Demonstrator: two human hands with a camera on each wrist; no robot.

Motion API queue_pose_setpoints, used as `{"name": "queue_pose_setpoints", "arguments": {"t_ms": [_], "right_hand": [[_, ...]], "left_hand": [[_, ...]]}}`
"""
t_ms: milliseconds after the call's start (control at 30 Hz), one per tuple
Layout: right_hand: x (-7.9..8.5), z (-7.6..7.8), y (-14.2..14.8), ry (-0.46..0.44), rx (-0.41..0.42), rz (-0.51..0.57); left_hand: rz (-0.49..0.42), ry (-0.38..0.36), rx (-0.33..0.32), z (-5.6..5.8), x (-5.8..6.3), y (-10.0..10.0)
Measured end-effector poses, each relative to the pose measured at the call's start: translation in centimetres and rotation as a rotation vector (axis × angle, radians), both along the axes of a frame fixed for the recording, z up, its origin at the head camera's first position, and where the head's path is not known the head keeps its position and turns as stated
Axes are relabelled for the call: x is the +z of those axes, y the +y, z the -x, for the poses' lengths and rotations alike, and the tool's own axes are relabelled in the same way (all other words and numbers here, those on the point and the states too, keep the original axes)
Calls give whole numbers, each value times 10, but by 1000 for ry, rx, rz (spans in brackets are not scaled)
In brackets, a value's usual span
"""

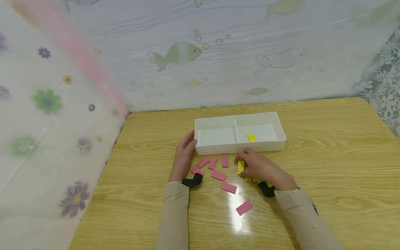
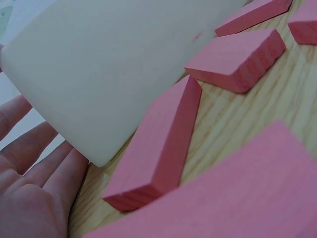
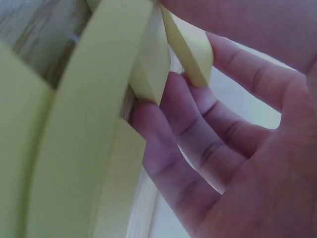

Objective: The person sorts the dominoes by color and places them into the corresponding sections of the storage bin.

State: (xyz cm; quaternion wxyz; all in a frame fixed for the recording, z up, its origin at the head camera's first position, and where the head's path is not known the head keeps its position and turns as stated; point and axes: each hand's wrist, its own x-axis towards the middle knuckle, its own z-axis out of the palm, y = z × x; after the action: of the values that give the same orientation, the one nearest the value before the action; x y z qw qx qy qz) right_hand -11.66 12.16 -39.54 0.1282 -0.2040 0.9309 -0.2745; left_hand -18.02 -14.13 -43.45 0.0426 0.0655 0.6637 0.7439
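Observation:
A white two-compartment tray stands on the wooden table. At its left end my left hand rests, fingers nearly straight along the side and thumb by the front corner. My right hand is in front of the right compartment, pinching a yellow block between thumb and fingertips. In the right wrist view, more yellow blocks lie close by the fingers; the hand partly hides them in the head view. One yellow block is inside the right compartment.
Several pink blocks lie scattered between the forearms, some close along the tray's front wall. The nearest pink block sits toward the person. A patterned curtain hangs at the table's back edge.

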Motion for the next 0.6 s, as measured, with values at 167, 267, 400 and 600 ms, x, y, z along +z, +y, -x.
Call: {"name": "queue_pose_setpoints", "arguments": {"t_ms": [167, 267, 400, 600], "right_hand": [[-1, 1, 0, -12, 7, 18], [-1, 2, 0, 13, 21, 17], [-1, 4, -1, 57, 15, 23], [1, 6, 0, 31, -35, 51]], "left_hand": [[-2, 4, -1, 0, 1, 0], [-6, 13, -6, -1, 1, 0], [-7, 15, -7, 0, 1, 0], [-11, 15, -11, -1, 1, 0]]}}
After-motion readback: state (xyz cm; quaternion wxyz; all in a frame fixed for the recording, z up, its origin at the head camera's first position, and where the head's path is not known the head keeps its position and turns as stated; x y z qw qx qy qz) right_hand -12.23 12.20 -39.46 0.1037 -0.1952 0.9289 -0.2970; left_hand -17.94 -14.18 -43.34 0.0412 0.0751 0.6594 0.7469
